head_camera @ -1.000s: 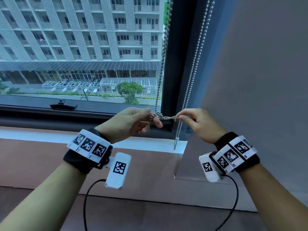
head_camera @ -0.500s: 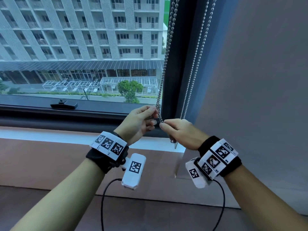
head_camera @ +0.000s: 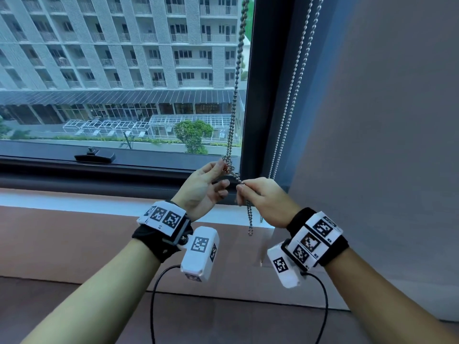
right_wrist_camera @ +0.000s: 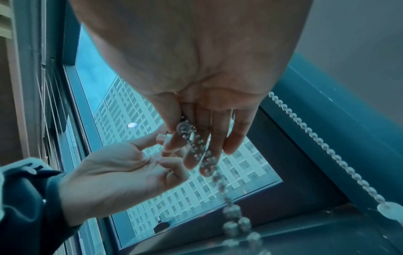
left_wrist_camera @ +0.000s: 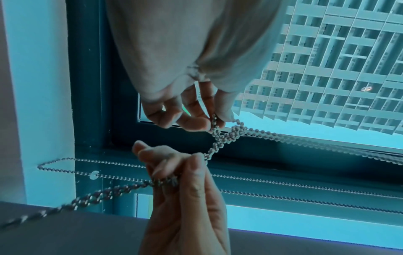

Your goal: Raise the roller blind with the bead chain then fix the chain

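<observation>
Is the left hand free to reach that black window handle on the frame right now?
Probably not yet. The path to the handle looks open, but the left hand is pinching the knot in the bead chain, so it would have to let go first.

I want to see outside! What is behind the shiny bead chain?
Behind the bead chain is window glass, with a tall building and a green tree outside. The hands hide what's behind its lower end.

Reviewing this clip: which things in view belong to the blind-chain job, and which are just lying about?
In the job:
- bead chain, knotted by the window
- left hand, pinching the knot
- right hand, pinching the tail

Just there:
- second bead chain, hanging free
- window latch
- lowered blind
</observation>
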A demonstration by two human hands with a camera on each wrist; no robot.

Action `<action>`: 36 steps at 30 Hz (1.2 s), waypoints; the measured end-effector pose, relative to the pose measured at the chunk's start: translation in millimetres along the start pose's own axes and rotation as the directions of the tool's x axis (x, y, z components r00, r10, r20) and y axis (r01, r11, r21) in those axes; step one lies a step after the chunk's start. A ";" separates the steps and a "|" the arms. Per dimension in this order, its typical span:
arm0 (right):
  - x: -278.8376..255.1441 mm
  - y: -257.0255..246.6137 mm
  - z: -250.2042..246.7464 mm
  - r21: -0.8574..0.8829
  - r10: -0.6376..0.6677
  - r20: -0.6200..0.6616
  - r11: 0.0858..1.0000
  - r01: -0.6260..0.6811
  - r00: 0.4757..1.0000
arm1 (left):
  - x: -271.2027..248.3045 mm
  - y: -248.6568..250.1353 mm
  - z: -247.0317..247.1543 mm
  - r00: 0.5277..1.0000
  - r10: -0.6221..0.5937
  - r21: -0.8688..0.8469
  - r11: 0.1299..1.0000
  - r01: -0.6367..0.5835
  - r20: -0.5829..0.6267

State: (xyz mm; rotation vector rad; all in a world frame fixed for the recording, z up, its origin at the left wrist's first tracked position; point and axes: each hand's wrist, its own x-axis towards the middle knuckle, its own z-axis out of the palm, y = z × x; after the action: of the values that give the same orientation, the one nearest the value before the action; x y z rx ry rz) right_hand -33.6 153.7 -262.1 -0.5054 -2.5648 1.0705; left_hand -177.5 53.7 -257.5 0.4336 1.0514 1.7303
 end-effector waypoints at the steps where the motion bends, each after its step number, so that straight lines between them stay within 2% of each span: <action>1: 0.0 0.2 1.8 0.001 0.008 -0.001 1.000 -0.008 1.000 | 0.7 -1.0 -1.0 1.000 0.000 0.022 1.000 0.000 0.003; 3: 2.1 5.4 7.9 0.006 0.048 0.008 0.999 -0.048 0.999 | 1.6 -2.4 -3.2 1.000 0.003 0.082 0.997 -0.005 0.029; 6: 2.8 20.7 21.7 -0.037 0.154 0.116 0.988 -0.151 0.981 | -0.9 -6.0 -4.3 0.997 0.005 0.203 0.979 -0.021 0.077; 8: 0.7 30.2 28.9 -0.034 0.195 0.144 0.981 -0.192 0.970 | -3.1 -8.5 -2.9 0.996 0.005 0.297 0.954 -0.031 0.086; 13: 1.7 28.2 27.8 -0.014 0.222 0.156 0.975 -0.222 0.963 | -5.2 -8.2 0.3 0.996 0.005 0.404 0.914 -0.042 0.092; 18: 0.0 26.7 29.7 0.036 0.225 0.184 0.971 -0.235 0.957 | -7.4 -11.0 6.0 0.985 -0.046 0.531 0.846 -0.052 0.169; 21: -0.6 31.7 28.5 0.046 0.222 0.141 0.972 -0.230 0.965 | -6.0 -12.1 5.3 0.992 -0.001 0.538 0.840 -0.068 0.127; 23: -2.3 29.6 26.7 0.212 0.152 0.076 0.963 -0.165 0.985 | -4.7 -12.5 2.6 0.995 0.029 0.532 0.844 -0.073 0.091; 25: -4.3 25.5 23.7 0.401 0.083 0.050 0.911 -0.096 0.995 | -3.7 -13.1 0.0 0.996 0.045 0.537 0.840 -0.080 0.077; 26: -4.9 23.9 22.4 0.410 0.073 0.053 0.908 -0.089 0.996 | -4.2 -12.6 -0.3 0.996 0.044 0.540 0.838 -0.082 0.083; 29: -3.6 28.4 22.2 0.280 0.080 0.029 0.956 -0.085 0.996 | -5.2 -8.8 -2.2 0.995 0.020 0.499 0.864 -0.068 0.101; 31: -3.2 32.6 22.6 0.224 0.084 -0.001 0.971 -0.082 0.996 | -7.4 -3.5 -4.8 0.998 0.021 0.487 0.872 -0.049 0.062; 34: -3.6 34.0 22.4 0.180 0.079 0.006 0.980 -0.079 0.997 | -12.5 -0.6 -11.3 0.997 0.069 0.573 0.819 -0.037 -0.034; 36: -3.3 32.0 21.7 0.144 0.076 -0.005 0.987 -0.075 0.997 | -17.2 -2.5 -12.6 0.994 0.102 0.650 0.758 -0.046 -0.049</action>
State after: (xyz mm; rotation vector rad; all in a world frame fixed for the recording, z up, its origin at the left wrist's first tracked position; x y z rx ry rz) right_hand -33.3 160.0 -300.4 -0.5732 -2.4533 1.2644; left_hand -177.8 33.1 -263.3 0.8544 1.7216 1.4107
